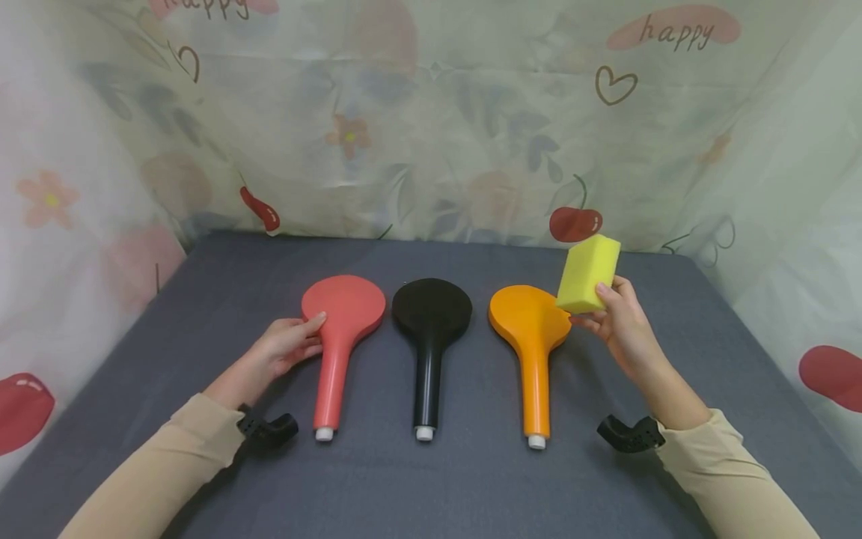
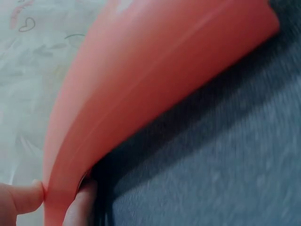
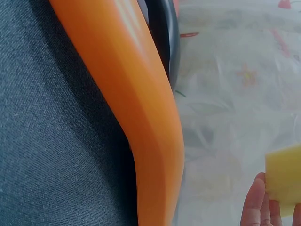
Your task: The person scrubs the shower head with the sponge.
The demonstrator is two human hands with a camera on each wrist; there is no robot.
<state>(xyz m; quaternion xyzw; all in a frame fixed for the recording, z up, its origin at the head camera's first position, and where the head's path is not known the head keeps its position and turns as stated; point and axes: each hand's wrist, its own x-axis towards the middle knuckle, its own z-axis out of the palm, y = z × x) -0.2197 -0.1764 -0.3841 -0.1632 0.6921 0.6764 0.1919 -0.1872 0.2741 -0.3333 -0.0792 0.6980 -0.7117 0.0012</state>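
Three round-headed hand showers lie in a row, their white-tipped handles toward me. My left hand (image 1: 286, 346) pinches the head edge of the red hand shower (image 1: 345, 305); in the left wrist view the thumb and a finger (image 2: 80, 207) take its rim from both sides. In the middle lies the black hand shower (image 1: 431, 311). My right hand (image 1: 625, 329) holds a yellow sponge (image 1: 586, 277) upright in the air, beside the head of the orange hand shower (image 1: 525, 318). The sponge is partly cut off in the right wrist view.
A dark grey cloth (image 1: 377, 486) covers the table. White patterned curtains (image 1: 431, 150) close off the back and both sides. A black wrist mount (image 1: 269, 430) sticks out from the left sleeve, another (image 1: 629, 434) from the right sleeve.
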